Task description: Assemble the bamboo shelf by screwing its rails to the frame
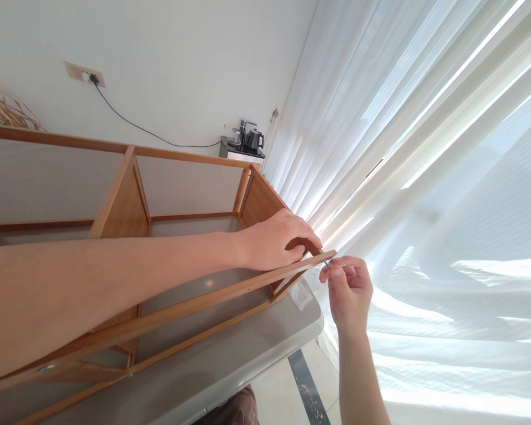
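A wooden shelf frame (124, 200) lies on a grey table (230, 360). A loose wooden slat (194, 304) runs along its near side to the right corner. My left hand (277, 239) reaches across and grips the slat's end against the frame's corner, fingers curled over it. My right hand (347, 289) is just right of that end, fingers pinched on a small dark screw or pin (327, 264) held at the slat's tip.
A small clear plastic bag (301, 295) lies on the table corner under the frame. White sheer curtains (425, 177) fill the right side. A kettle set (246, 140) stands on a small stand by the far wall, its cable running to a wall socket (85, 74).
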{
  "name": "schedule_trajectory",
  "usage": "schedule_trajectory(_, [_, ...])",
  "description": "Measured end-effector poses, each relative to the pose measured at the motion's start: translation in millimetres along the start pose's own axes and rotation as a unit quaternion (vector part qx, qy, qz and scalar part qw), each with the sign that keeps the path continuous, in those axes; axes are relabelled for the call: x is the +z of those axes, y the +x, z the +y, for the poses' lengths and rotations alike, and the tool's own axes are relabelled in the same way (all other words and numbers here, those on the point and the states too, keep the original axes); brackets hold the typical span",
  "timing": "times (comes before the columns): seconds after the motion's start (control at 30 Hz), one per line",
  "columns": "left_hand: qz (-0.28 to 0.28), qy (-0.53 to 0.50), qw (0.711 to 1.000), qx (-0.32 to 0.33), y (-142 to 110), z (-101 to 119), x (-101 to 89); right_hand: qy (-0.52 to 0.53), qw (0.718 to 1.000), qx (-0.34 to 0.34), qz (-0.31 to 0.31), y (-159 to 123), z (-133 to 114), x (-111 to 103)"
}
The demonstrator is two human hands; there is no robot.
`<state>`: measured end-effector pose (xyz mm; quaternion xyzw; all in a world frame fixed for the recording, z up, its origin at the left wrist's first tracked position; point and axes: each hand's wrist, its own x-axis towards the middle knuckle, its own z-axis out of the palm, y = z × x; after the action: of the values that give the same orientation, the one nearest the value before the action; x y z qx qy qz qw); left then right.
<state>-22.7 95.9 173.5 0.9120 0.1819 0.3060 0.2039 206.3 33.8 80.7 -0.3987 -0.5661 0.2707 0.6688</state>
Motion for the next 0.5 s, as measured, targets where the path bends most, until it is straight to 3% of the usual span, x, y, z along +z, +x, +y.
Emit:
schedule_trajectory(0.17, [-0.008, -0.004, 1.0, -0.016, -0.1, -0.6, 0.2, -0.008, 1.0, -0.017, 0.0, -2.4, 13.2, 0.7])
schedule_trajectory(0.37, [-0.002, 0.002, 1.0, -0.007, 0.4, 0.9, -0.5, -0.13, 0.986, -0.081, 0.068, -7.6, 3.8, 5.8])
schedule_trajectory(0.5, [-0.007, -0.002, 1.0, -0.011, -0.2, -0.8, 0.5, -0.141, 0.985, -0.037, 0.092, -13.2, -8.0, 12.4])
